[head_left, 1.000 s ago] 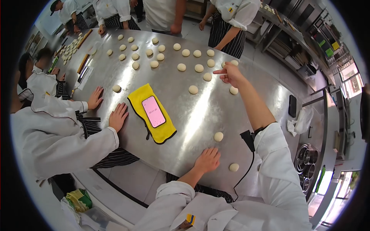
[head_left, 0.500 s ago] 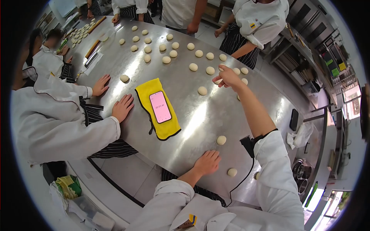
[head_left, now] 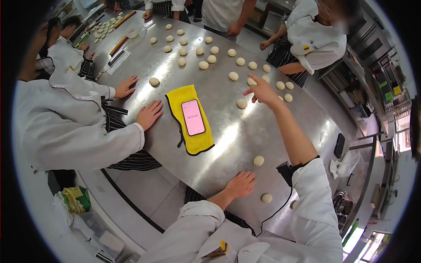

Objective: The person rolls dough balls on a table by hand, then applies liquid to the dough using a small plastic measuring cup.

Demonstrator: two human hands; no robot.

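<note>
while the left hand (head_left: pixel 241 184) rests palm-down on the silver stainless-steel table (head_left: pixel 258 131), grasping nothing that shows, the right hand (head_left: pixel 263 93) reaches out above it, fingers loose and parted, apparently empty, though the space under the palm is hidden. just beside those fingers, a round cream-coloured dough ball (head_left: pixel 241 103) sits on the metal. it looks light, soft and easily dented, perhaps slightly tacky, so cupping it low around its sides should suit better than pinching. a pink-screened smartphone (head_left: pixel 193 117) on a black-edged yellow cloth (head_left: pixel 204 142) seems to read 00:59.40; any lettering on the chest badge (head_left: pixel 224 247) is illegible.
</note>
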